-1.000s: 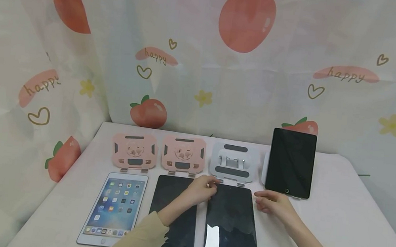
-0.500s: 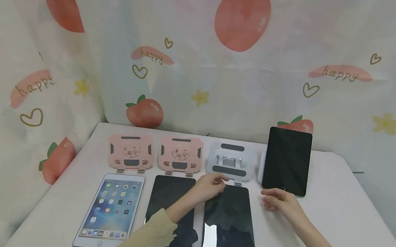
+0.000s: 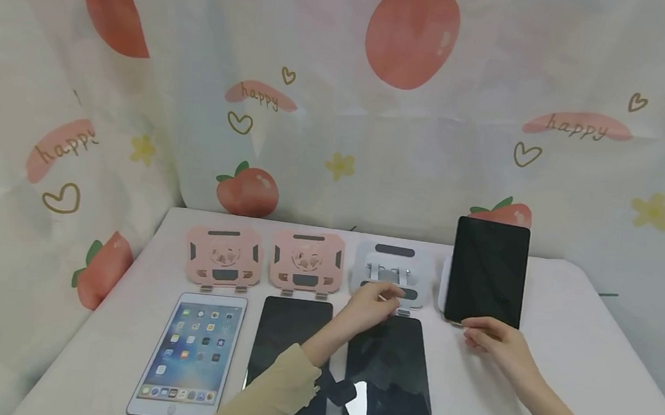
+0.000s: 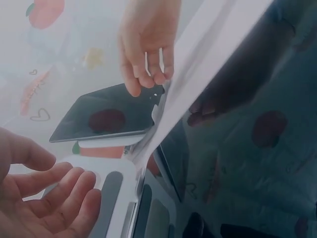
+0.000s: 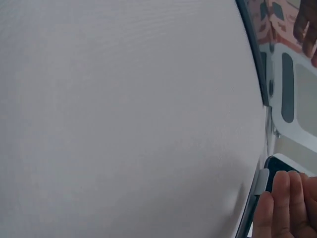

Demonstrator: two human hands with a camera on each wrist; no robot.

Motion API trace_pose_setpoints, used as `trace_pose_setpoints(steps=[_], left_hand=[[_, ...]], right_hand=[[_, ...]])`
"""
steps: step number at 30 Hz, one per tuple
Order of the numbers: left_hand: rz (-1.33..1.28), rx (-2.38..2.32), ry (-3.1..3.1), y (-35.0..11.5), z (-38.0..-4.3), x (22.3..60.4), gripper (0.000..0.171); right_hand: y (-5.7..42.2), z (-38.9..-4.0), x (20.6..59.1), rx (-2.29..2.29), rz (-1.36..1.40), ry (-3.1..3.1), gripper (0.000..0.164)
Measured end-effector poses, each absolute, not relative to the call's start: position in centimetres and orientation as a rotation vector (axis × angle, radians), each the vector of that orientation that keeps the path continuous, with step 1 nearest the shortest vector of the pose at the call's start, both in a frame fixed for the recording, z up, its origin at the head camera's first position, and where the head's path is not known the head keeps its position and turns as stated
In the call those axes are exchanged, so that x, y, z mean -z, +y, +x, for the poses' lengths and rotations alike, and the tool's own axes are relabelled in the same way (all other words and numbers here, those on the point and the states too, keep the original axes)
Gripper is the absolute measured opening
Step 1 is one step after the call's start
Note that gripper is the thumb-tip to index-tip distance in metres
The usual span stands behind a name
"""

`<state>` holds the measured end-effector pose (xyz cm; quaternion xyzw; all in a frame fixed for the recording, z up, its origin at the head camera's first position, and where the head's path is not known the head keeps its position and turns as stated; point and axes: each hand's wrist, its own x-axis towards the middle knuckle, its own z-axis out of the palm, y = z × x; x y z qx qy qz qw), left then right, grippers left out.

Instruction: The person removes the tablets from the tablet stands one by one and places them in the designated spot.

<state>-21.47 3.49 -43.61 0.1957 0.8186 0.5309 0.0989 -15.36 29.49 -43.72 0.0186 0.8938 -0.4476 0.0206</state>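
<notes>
My left hand [image 3: 373, 303] hovers over the lower part of a white tablet stand [image 3: 425, 266] with grey pads, above the far end of a black tablet [image 3: 392, 367] lying flat. In the left wrist view the left hand's [image 4: 54, 201] fingers are loosely bent with nothing between them. Another black tablet [image 3: 487, 272] leans upright on a white stand [image 3: 444, 282] at the right. My right hand [image 3: 496, 343] is at this tablet's lower edge, fingertips overlapping it in the head view. The right wrist view shows the right hand's [image 5: 292, 208] fingers side by side beside the stand's lip [image 5: 261, 182].
Two pink tablet stands [image 3: 226, 241] [image 3: 308, 245] stand in the row at the left. In front lie a white tablet [image 3: 186, 354] with a lit home screen and a black tablet [image 3: 290, 337]. A patterned cloth [image 3: 316, 126] hangs behind the white table [image 3: 82, 370].
My left hand has moved right and away from me, from the black tablet's top edge to over the white stand. My right hand has moved right to the upright tablet's lower edge.
</notes>
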Motion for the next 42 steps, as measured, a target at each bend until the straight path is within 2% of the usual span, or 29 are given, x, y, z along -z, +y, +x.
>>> trace_pose_setpoints(steps=[10, 34, 42], left_hand=[[0.525, -1.673, 2.348, 5.1, -22.2, 42.8, 0.024], [0.336, -1.847, 2.327, 8.8, -23.7, 43.0, 0.017], [0.309, -1.892, 2.353, 10.3, -24.3, 42.8, 0.015]], right_hand=[[31.8, -15.9, 43.8, 1.492, 0.003, 2.857, 0.031], [35.4, -17.7, 43.5, 1.483, 0.132, 2.983, 0.032], [37.4, -19.7, 44.1, 1.677, 0.191, 2.919, 0.030]])
